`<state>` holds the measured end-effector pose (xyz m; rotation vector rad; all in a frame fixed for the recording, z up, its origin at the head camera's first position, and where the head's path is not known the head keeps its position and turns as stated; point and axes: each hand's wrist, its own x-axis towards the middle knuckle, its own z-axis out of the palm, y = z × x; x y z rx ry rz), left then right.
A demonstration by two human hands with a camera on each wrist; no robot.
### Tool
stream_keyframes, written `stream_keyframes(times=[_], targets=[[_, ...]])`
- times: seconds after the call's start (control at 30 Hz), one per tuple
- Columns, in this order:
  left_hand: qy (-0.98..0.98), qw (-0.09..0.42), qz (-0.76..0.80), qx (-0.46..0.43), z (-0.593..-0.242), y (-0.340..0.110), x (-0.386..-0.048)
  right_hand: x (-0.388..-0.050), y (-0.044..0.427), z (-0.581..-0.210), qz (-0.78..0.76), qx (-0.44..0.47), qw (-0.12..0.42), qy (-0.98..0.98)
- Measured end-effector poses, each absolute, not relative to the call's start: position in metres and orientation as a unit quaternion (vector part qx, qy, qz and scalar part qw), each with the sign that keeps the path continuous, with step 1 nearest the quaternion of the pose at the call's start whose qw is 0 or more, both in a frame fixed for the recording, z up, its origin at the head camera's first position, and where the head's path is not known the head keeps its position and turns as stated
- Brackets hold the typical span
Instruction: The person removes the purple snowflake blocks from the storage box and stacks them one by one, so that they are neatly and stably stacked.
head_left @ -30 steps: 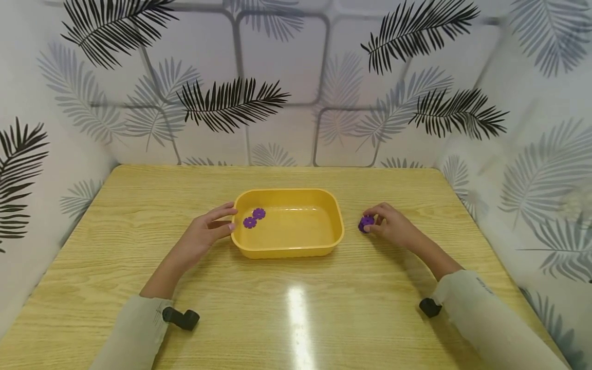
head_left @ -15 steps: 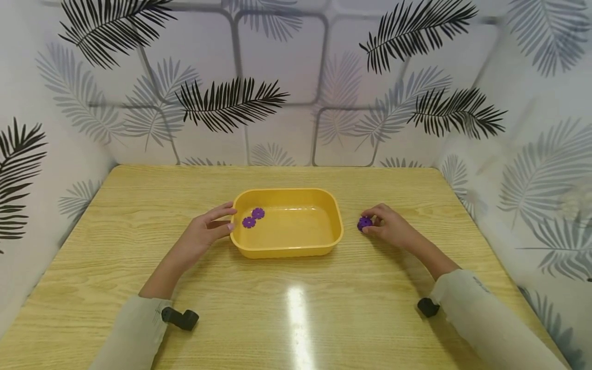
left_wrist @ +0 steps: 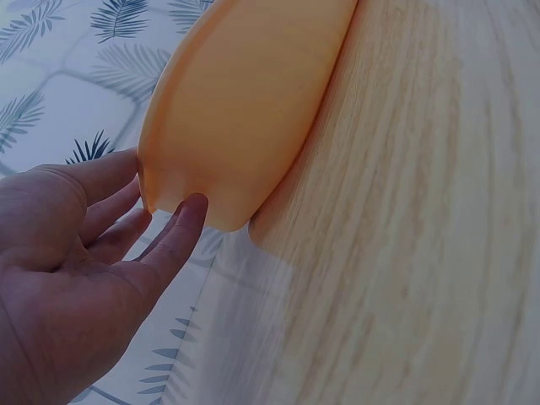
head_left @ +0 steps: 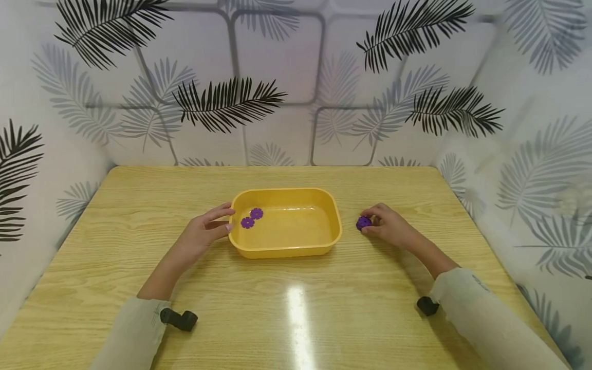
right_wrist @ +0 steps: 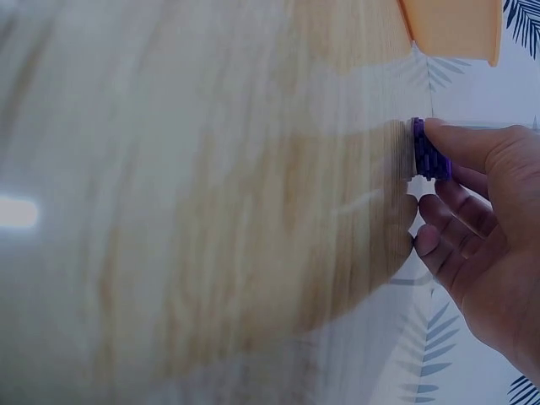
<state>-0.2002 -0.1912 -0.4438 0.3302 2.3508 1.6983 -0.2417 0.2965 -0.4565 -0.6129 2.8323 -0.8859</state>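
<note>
A yellow plastic basin (head_left: 287, 252) stands on the table, with two flat purple flower-shaped pieces (head_left: 247, 222) lying inside at its left end. At that end my left hand (head_left: 201, 235) touches the basin: fingertips at the rim, thumb against the outer wall, as the left wrist view shows. Right of the basin, my right hand (head_left: 392, 226) pinches a small stack of purple flower-shaped pieces (head_left: 363, 222) between thumb and fingers, on or just at the tabletop. In the right wrist view the stacked pieces (right_wrist: 429, 153) show edge-on; their number is unclear.
A light wood table (head_left: 259, 308) spreads around the basin, with a bright light reflection in front. Leaf-patterned white sheeting (head_left: 277, 123) rises behind the table and at both sides. A black wrist mount (head_left: 180, 318) sits at the left sleeve, another (head_left: 427, 306) at the right.
The purple stack in my right hand looks slightly turned, with its top piece less distinct than before. My left hand and the basin hold their places; the head view shifts slightly.
</note>
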Motion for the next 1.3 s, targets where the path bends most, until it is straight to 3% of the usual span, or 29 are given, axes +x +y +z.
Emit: stream_keyframes(times=[0.63, 1.3], targets=[[0.796, 0.112, 0.582, 0.119, -0.445, -0.194, -0.199, -0.242, 0.298, -0.45, -0.3, -0.177, 0.074, 0.934], [0.802, 0.113, 0.575, 0.12, -0.445, -0.193, -0.202, -0.255, 0.278, -0.399, -0.32, -0.183, 0.025, 0.929]])
